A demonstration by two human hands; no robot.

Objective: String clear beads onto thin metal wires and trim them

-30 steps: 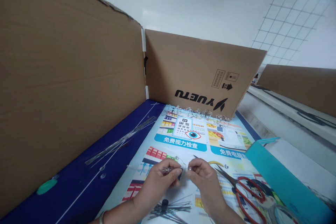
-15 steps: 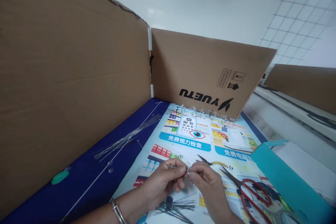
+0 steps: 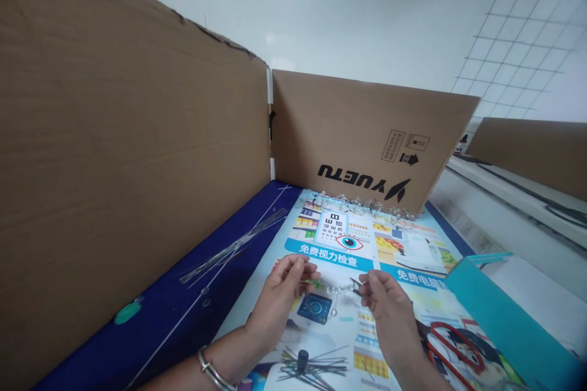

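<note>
A short strand of clear beads (image 3: 338,288) stretches between my two hands above the printed sheet. My left hand (image 3: 282,296) has its thumb and fingers closed at the strand's left end. At the other end, my right hand (image 3: 389,314) pinches with thumb and forefinger; its grip point is small and partly hidden. A dark plier tip (image 3: 354,281) shows beside the right fingertips, with the rest of the tool behind that hand. Red-handled scissors (image 3: 454,348) lie to the right, their blades covered by my right hand. Below my hands is a bunch of short wires (image 3: 316,369) with a black piece (image 3: 302,359) on it.
Cardboard panels (image 3: 137,153) stand at the left and back. Clear beaded pieces (image 3: 367,203) line the foot of the back panel. Long thin wires (image 3: 233,247), loose clear beads (image 3: 205,297) and a green oval piece (image 3: 127,313) are on the blue surface. A teal folder (image 3: 509,311) sits at right.
My hands have moved apart, the left one up and the right one rightward, drawing the bead strand out between them. My right hand now covers the pliers' yellow handle and scissor blades. The view shifted slightly.
</note>
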